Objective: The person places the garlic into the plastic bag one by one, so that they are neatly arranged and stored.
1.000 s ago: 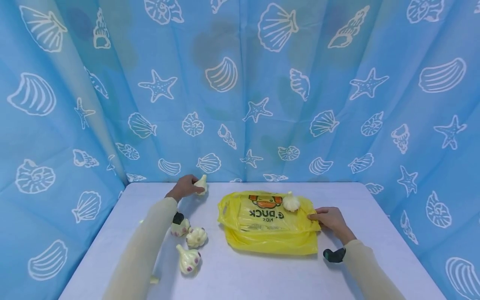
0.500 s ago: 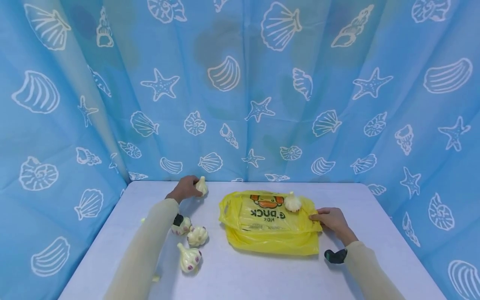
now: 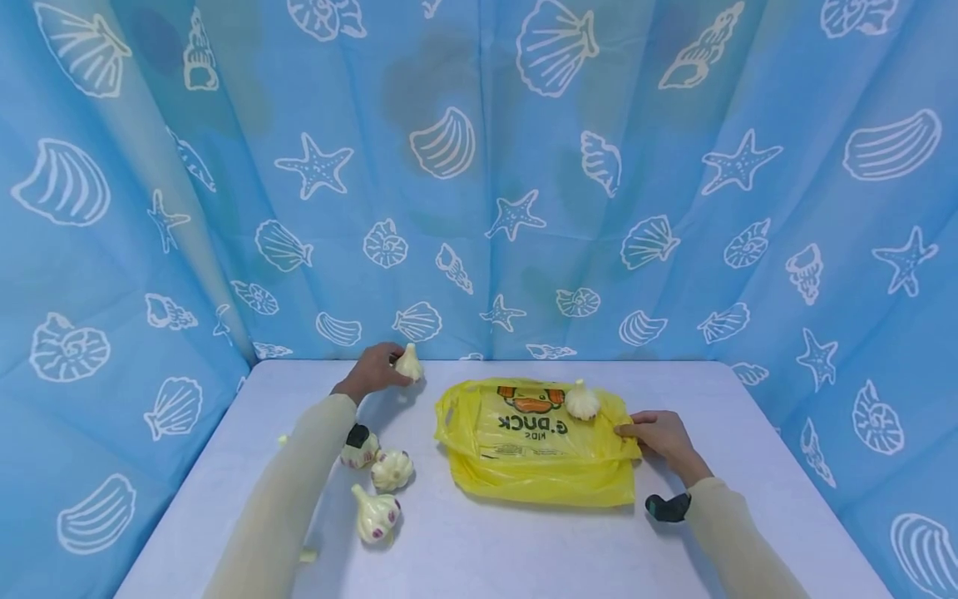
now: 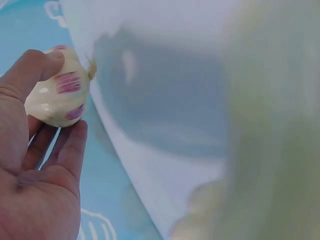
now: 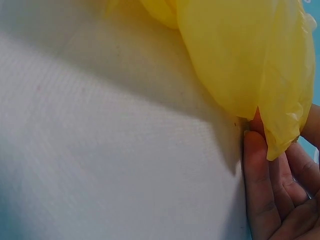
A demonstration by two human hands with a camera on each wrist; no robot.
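Note:
Near the table's back edge, my left hand (image 3: 374,372) holds a garlic bulb (image 3: 408,363) between thumb and fingers. The left wrist view shows purple patches on that bulb's pale skin (image 4: 70,82) and the thumb pressed on it. My right hand (image 3: 660,438) pinches the right end of a yellow plastic bag (image 3: 539,487) printed with a duck face and mirrored lettering. In the right wrist view the bag's thin corner (image 5: 280,135) hangs between thumb and fingers. A white garlic bulb (image 3: 581,402) rests on top of the bag, towards its right end.
Left of the bag lie more garlic bulbs: one by the left wrist (image 3: 359,451), one below it (image 3: 392,471), and one nearer the front (image 3: 376,514). Pale tips show beside the left sleeve (image 3: 288,499), which hides the rest. A blue shell-print curtain (image 3: 479,208) encloses the table (image 3: 479,553).
My left hand has shifted slightly to the right and back with the garlic bulb. My right hand and the bag have stayed put.

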